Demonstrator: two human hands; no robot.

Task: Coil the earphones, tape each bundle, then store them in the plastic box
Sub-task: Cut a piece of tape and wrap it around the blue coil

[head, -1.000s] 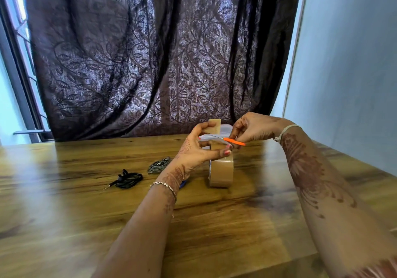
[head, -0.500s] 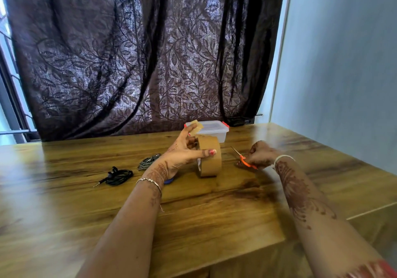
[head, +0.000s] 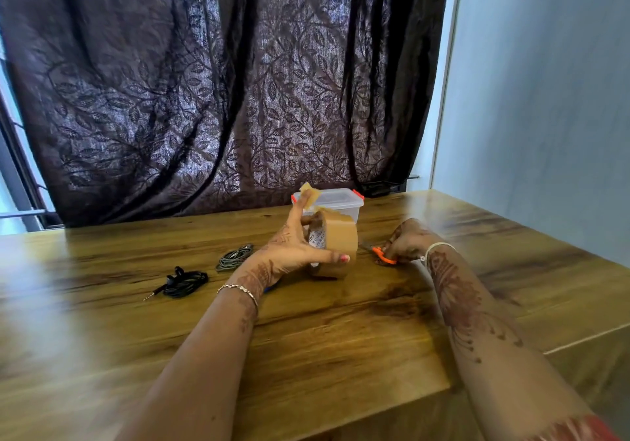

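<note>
My left hand (head: 293, 250) grips a brown tape roll (head: 337, 246) upright on the wooden table (head: 341, 331), with a cut piece of tape (head: 309, 192) stuck to its raised fingertip. To the right, my right hand (head: 409, 241) holds small orange-handled scissors (head: 381, 254) down at the table surface. A coiled black earphone (head: 182, 280) with its jack sticking out lies at the left, and a coiled grey earphone (head: 235, 256) lies just behind my left wrist. The clear plastic box (head: 344, 202) with red clips stands behind the tape roll, lid on.
A dark leaf-patterned curtain (head: 221, 100) hangs behind the table's far edge. A pale wall (head: 545, 100) borders the right side. The table's near edge runs across the lower right. Something blue (head: 272, 285) peeks out under my left wrist.
The tape piece was cut from the roll. My right hand brought the scissors down from the roll to the table on the right. My left hand lowered the roll slightly, keeping the cut piece.
</note>
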